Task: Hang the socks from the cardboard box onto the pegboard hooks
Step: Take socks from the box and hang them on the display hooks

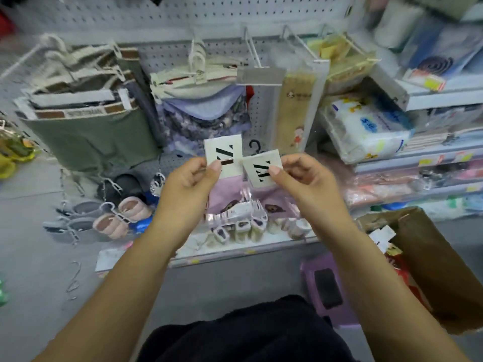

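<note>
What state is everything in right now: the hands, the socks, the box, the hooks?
Left hand: pinches a sock card.
Right hand: pinches the other card.
Left socks: held upright, not hung.
Right socks: held tilted, not hung.
Box: open, goods inside.
Middle hook: looks bare.

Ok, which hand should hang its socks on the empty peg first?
Right, probably. The right hand pinches the right card, with a black hanger showing above it, almost straight below the empty peg. The left hand holds the left card further off, hanger unseen.
</note>
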